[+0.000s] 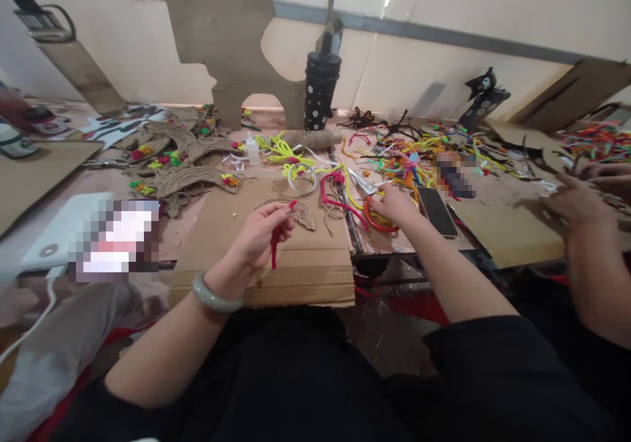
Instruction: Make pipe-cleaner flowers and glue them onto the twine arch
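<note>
My left hand (pixel 269 231) is closed in a pinch on a short red pipe cleaner (pixel 275 248), held over a stack of cardboard (pixel 266 258). One end pokes up past the fingertips and the other hangs below. Off to the right, my right hand (pixel 397 206) has its fingers at the scissors (pixel 378 222), which have orange handles and blades pointing away to the left. Just beyond my left hand, a curved piece of coiled twine (pixel 302 214) lies on the cardboard. Beside it are a ring of tape (pixel 302 179) and a bent pink pipe cleaner (pixel 325 195).
Twine pieces with coloured flowers (pixel 192 179) lie at the left. A glue bottle (pixel 252 149), twine spool (pixel 315 139) and black bottle (pixel 319 93) stand behind. A phone (pixel 437 212) lies right of my right hand. Another person's hand (pixel 582 198) works at the far right.
</note>
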A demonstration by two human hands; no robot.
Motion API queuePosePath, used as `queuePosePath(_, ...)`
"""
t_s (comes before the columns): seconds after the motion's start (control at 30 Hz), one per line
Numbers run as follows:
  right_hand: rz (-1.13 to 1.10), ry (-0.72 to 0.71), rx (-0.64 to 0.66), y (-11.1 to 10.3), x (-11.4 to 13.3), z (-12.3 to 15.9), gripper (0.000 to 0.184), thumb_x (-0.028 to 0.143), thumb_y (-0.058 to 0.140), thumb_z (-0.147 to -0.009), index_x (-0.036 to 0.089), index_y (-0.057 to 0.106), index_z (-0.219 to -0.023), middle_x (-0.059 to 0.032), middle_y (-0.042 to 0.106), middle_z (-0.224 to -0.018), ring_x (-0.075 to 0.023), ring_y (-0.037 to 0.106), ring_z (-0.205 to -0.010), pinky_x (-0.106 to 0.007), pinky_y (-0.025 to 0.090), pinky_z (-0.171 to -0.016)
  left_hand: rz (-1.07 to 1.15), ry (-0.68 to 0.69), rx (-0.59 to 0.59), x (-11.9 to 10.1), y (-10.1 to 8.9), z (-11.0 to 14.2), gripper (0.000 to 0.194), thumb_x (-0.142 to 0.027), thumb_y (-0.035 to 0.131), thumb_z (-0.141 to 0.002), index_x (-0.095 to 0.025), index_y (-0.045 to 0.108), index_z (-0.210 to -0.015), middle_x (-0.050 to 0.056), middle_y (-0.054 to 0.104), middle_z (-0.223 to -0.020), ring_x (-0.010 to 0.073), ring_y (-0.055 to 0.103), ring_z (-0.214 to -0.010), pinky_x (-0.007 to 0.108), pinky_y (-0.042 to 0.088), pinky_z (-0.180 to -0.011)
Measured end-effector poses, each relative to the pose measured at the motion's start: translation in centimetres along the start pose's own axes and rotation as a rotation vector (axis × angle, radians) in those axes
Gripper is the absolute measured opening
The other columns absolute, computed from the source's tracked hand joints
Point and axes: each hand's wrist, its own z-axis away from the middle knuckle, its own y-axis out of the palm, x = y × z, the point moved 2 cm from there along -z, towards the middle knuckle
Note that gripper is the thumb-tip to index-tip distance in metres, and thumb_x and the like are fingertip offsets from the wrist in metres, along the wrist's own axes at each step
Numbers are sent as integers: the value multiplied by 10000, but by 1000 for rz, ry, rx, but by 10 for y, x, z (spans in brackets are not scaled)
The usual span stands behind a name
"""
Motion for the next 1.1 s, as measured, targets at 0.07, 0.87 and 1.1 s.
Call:
queuePosePath(0.07,20,8,0,3,2,-4,469,371,570,-813,86,581,-1184,-250,681,-1023,-376,648,-965,-436,479,-759,4,-10,-2,1,-8,1,249,-285,744,-621,-143,580,-743,-30,573,-541,62,497,-464,165,376,-459)
queuePosePath(0.87,-853,-478,-63,11,150,42,244,302,431,-914,171,611,-1013,-21,680,-738,-130,644,-608,-251,507,-587,-186,59,-164,6,-77,10,319,-387,777,-607,-122,693,-762,-16,585,-513,57,472,-429,162,328,-421)
queuePosePath(1.1,-625,-324,-112,31,90,32,167,200,520,-834,176,643,-946,-91,721,-843,-245,678,-826,-383,506,-755,-207,73,-212,11,-90,14,362,-450,754,-613,-140,656,-772,-15,596,-540,64,473,-423,168,321,-399)
